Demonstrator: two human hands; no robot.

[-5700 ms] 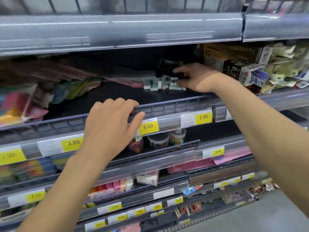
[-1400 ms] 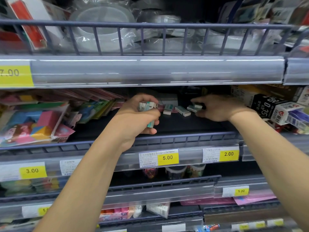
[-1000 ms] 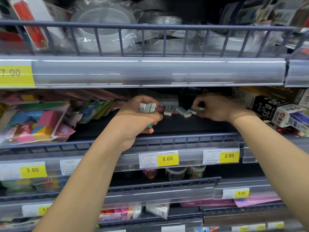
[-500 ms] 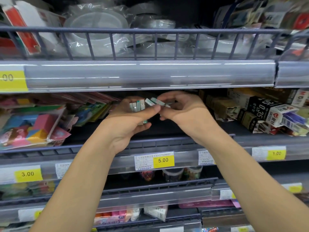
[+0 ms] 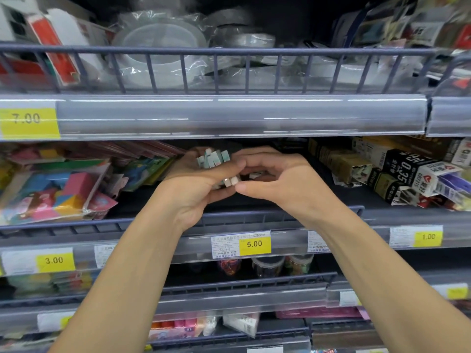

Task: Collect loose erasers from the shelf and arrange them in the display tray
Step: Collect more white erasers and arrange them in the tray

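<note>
Dark shelf under boxed stationery

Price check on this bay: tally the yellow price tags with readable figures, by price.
7.00 tag: 1
3.00 tag: 1
5.00 tag: 1
1.00 tag: 1
Total: 4
The lower yellow tags are too blurred to read and are not counted.

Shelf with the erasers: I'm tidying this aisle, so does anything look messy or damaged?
Yes. Right of the hands, the black-and-white boxes lie tilted and jumbled, and some brown boxes look torn open. The rest seems ordinary.
</note>
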